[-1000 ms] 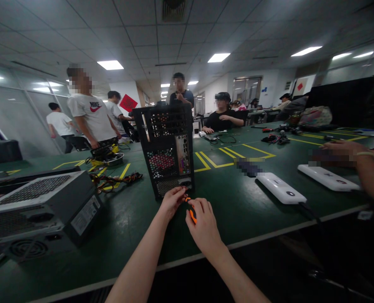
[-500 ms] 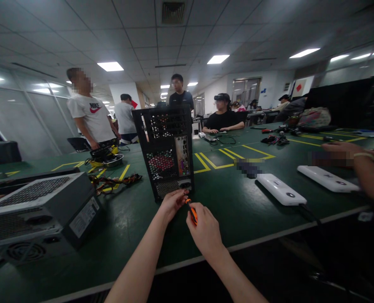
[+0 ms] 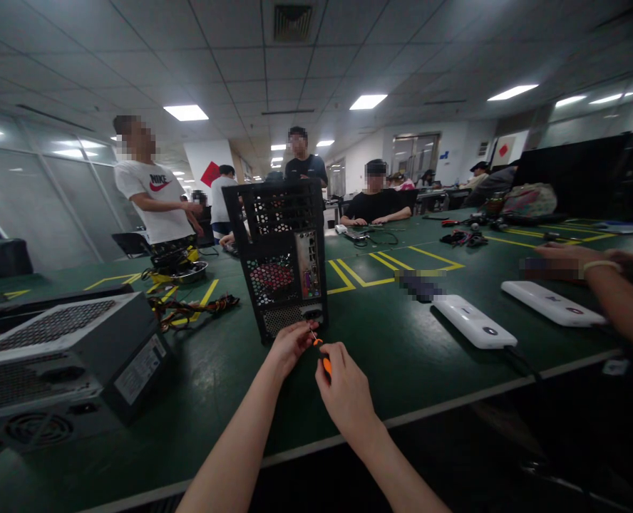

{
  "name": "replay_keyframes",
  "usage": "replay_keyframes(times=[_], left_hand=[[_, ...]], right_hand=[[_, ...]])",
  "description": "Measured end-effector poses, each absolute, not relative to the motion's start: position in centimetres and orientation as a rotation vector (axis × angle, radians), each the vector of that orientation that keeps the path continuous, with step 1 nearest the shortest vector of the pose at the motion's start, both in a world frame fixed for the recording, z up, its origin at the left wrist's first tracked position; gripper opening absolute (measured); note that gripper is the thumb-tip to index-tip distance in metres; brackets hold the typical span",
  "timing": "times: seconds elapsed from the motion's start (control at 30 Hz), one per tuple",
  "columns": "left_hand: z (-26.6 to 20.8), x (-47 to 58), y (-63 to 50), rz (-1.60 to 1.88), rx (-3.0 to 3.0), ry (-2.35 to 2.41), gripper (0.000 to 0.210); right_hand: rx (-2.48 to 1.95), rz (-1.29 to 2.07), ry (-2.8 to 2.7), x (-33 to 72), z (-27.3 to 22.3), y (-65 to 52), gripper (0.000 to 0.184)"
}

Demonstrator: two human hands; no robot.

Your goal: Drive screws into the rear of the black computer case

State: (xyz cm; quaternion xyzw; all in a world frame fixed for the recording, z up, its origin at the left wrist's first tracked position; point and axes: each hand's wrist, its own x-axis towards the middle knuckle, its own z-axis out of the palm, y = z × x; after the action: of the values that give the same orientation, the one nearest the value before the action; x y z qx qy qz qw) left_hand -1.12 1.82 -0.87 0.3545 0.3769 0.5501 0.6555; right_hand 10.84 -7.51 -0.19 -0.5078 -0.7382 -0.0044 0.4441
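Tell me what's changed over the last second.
The Nike-shirted person lifted a hand up from the yellow-and-black bundle. The seated person lowered a raised hand to the table. The walker at far left is gone from view. Unchanged: left hand by the case's lower corner, right hand holding the screwdriver.

One screwdriver (image 3: pixel 326 365), one case (image 3: pixel 276 246), two white devices (image 3: pixel 474 320) (image 3: pixel 552 303)
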Motion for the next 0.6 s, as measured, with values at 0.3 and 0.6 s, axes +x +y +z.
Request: replay_keyframes(times=[0.3,0.6], left_hand=[[-0.98,-1.03,1.75,1.255,0.828,0.849,0.016],[-1.06,-1.07,1.89,1.238,0.858,0.849,0.016]], right_hand=[[-1.182,-0.041,-1.821,10.81,-0.16,-7.47,0.022],[-1.199,-0.061,-1.77,10.8,0.02,-7.5,0.018]])
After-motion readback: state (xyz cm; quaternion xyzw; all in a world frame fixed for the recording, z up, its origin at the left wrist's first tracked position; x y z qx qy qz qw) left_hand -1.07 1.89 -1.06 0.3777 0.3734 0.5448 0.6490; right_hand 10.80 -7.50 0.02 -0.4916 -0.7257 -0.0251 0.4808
